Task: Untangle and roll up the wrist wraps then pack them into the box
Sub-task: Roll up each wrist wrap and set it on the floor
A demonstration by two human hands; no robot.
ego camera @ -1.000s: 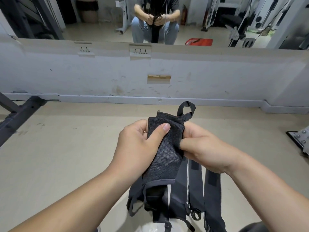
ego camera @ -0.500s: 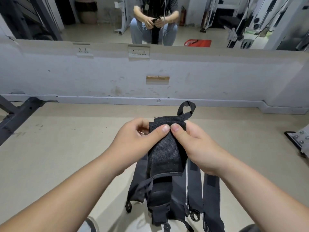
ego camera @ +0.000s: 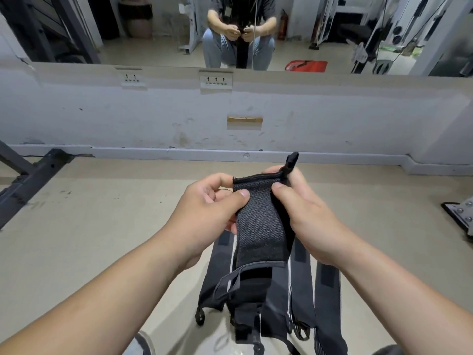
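Note:
A black woven wrist wrap [ego camera: 258,221] is held up in front of me by its top end. My left hand [ego camera: 204,213] pinches its left top corner between thumb and fingers. My right hand [ego camera: 304,211] pinches the right top corner, where the thumb loop [ego camera: 291,161] sticks up. The wrap hangs down and its lower end folds over. Below it, several more dark wraps and straps [ego camera: 302,293] hang or lie in a tangled bunch. No box is in view.
A beige floor [ego camera: 89,226] runs to a low white wall [ego camera: 153,116] with sockets, below a mirror [ego camera: 153,29] showing a seated person. A dark metal frame [ego camera: 28,183] is at the left, a bolted metal plate [ego camera: 460,213] at the right.
Both hands shifted to pinch the wrap's top corners, and the top edge now bends over toward me. The thumb loop moved right and stands narrower.

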